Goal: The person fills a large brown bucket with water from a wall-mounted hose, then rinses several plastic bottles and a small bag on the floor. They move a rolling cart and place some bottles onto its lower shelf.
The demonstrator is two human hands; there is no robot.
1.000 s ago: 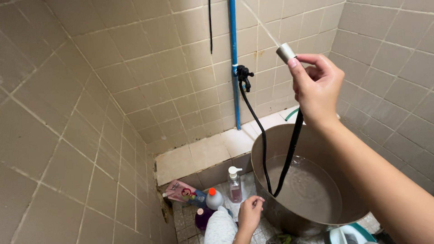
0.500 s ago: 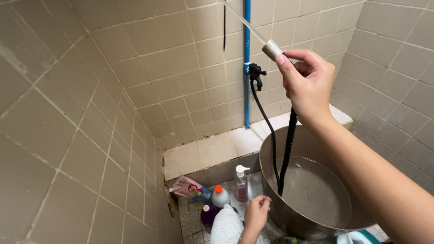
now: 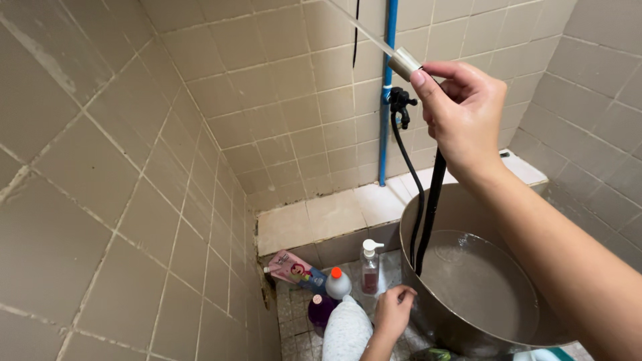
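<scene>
The black hose (image 3: 433, 200) is rising from the water in the metal basin (image 3: 468, 281) up into the right hand (image 3: 465, 117) at about 1 o'clock of the view, whose fingers (image 3: 428, 83) are clamping on it just behind its silver nozzle (image 3: 404, 63), which is throwing a thin jet of water toward 11 o'clock. The left hand (image 3: 394, 313) is hanging low at 6 o'clock with its fingers loosely curling together on nothing, just beside the basin's rim and near a pump bottle (image 3: 369, 267) and an orange-capped bottle (image 3: 338, 284) on the floor
</scene>
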